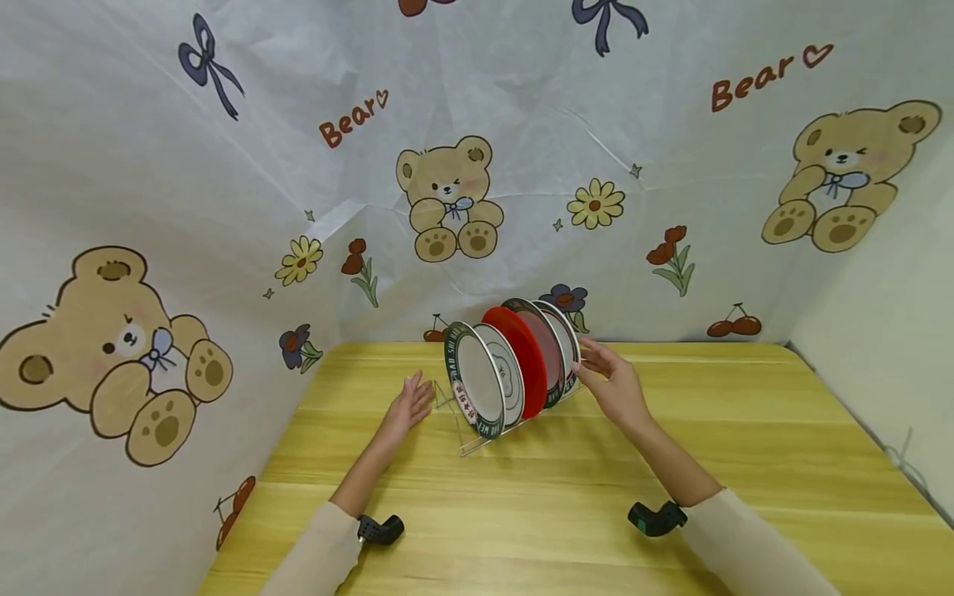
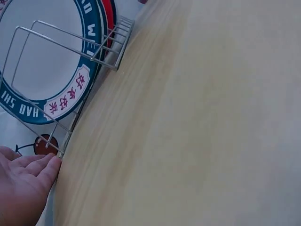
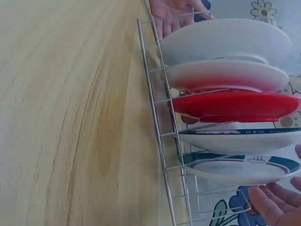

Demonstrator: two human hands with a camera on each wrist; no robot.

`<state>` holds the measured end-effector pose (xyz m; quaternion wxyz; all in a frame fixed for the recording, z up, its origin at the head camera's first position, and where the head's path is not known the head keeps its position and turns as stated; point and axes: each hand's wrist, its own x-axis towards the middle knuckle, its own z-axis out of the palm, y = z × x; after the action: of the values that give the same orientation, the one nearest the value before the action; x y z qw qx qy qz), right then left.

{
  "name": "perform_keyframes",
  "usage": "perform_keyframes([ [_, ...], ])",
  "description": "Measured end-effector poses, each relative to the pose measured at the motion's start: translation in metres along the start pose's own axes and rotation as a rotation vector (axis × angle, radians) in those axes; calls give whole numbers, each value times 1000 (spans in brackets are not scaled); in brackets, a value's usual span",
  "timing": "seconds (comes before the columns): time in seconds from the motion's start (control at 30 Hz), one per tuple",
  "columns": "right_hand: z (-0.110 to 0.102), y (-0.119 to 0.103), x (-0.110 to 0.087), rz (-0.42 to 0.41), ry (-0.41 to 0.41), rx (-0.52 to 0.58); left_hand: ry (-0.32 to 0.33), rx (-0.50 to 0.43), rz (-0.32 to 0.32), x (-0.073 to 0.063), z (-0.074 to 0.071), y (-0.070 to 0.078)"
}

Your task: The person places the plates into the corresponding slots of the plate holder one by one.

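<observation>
A wire dish rack (image 1: pixel 471 449) holds several plates on edge, side by side. At its left end is a white plate with a green lettered rim (image 1: pixel 460 406); a white plate (image 1: pixel 513 389), a red plate (image 1: pixel 531 364) and further rimmed plates follow. My right hand (image 1: pixel 617 389) pinches the upper edge of the rightmost plate (image 3: pixel 235 169), thumb at the rim and fingers on its outer side. Palm up and fingers loosely extended, my left hand (image 1: pixel 406 406) is beside the rack's left end, its fingertips (image 2: pixel 52 165) close to the wire and holding nothing.
The rack stands on a wood-grain table (image 1: pixel 522 521) near the back edge. Behind it hangs a white cloth (image 1: pixel 522 108) printed with bears and flowers. A pale wall (image 1: pixel 879 331) borders the right side.
</observation>
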<state>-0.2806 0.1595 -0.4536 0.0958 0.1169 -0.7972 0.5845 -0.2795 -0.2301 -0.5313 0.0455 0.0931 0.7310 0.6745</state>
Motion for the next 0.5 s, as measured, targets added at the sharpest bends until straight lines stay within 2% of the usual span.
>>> perform_keyframes([
  [0.17, 5, 3, 5, -10, 5, 15, -88, 74, -37, -1, 8, -3],
  [0.33, 3, 10, 12, -5, 5, 65, -107, 106, -20, -8, 13, -1],
  [0.5, -3, 17, 23, 38, -30, 73, -140, 83, -20, -21, 19, 2],
])
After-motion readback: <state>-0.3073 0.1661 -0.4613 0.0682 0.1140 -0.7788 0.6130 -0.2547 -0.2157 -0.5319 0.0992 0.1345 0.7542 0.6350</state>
